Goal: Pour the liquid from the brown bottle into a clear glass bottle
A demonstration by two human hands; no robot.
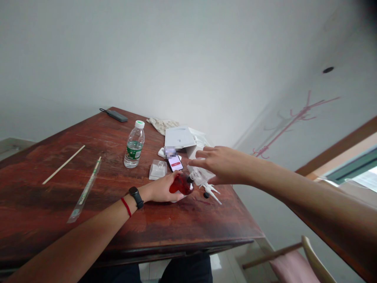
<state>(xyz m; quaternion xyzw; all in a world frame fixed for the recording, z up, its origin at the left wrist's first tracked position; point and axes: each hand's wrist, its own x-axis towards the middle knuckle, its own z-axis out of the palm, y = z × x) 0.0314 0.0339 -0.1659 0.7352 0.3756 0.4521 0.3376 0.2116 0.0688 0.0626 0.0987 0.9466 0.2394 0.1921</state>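
My left hand (160, 189) rests on the dark wooden table (59, 165) with its fingers wrapped round a small red bottle (181, 183) lying tilted near the right edge. My right hand (219, 164) reaches in from the right just above the bottle. Its fingers are curled on a clear plastic piece (198, 175) at the bottle's neck. A white spray nozzle with a thin tube (212, 192) and a small black cap (205, 195) lie on the table right of the bottle. A black watch and a red band sit on my left wrist.
A water bottle (134, 144), a clear plastic box (158, 169), a lit phone (175, 162), a white carton (180, 138) and a cloth (161, 124) lie behind my hands. Wooden sticks (63, 164), a wrapped stick (85, 192) and a dark power bank (117, 115) lie left. A chair (294, 259) stands lower right.
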